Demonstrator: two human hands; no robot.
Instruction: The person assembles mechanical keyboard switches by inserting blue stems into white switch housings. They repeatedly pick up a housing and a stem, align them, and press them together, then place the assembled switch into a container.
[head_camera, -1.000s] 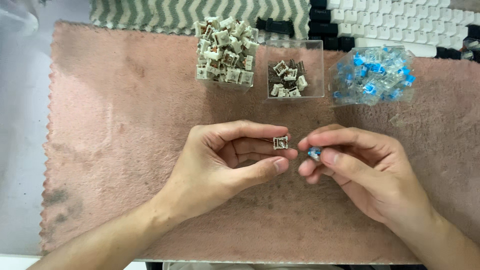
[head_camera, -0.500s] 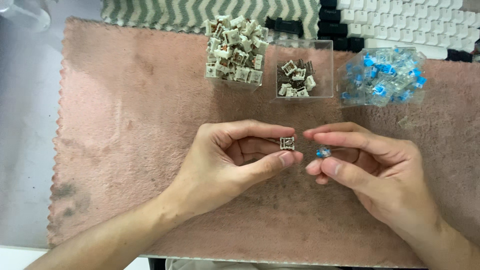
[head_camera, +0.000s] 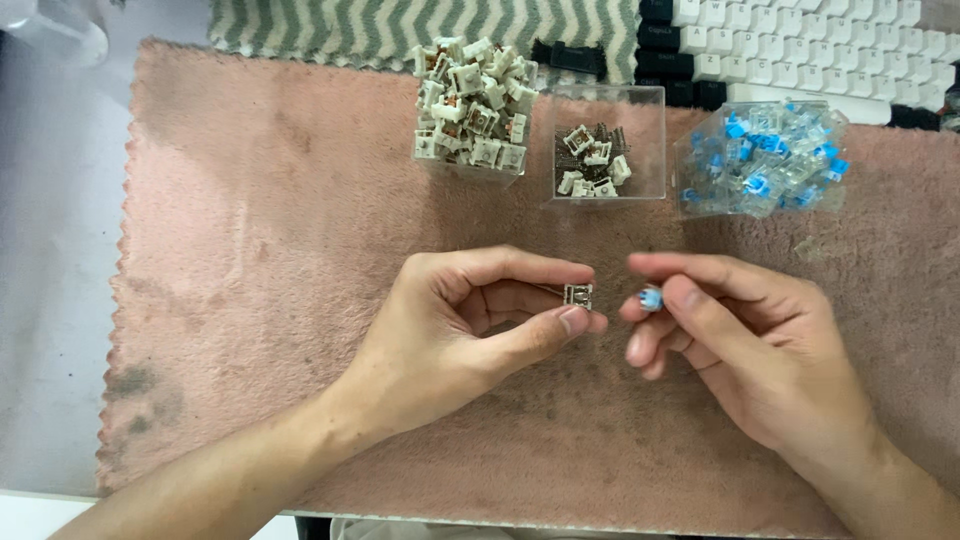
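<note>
A pink mat (head_camera: 250, 300) covers most of the table (head_camera: 50, 250), giving a soft surface on which small parts are unlikely to roll or bounce away. At its far edge a chevron cloth (head_camera: 330, 25) and a keyboard (head_camera: 800, 45) with black and white keys are both cut off by the frame.

Three clear boxes stand in a row on the mat, within reach of both hands and each holding one kind of part: the left box (head_camera: 470, 105) heaped with beige switches, the middle box (head_camera: 605, 145) part full of small beige pieces mixed with what appear to be springs, the right box (head_camera: 760, 160) full of clear and blue parts. A clear fragment (head_camera: 808, 247) lies loose just beside the right box; its kind cannot be made out.

The left hand (head_camera: 470, 330) pinches a small beige housing (head_camera: 578, 295) between thumb and forefinger, the other fingers curled beneath, holding it clear of the mat and turned toward the right hand. The right hand (head_camera: 745, 350) pinches a small blue piece (head_camera: 651, 298) at its fingertips, level with the housing and just beside it, not touching. Most of the blue piece is hidden by the fingers. A clear container (head_camera: 60, 30) at the top left corner is cut off.
</note>
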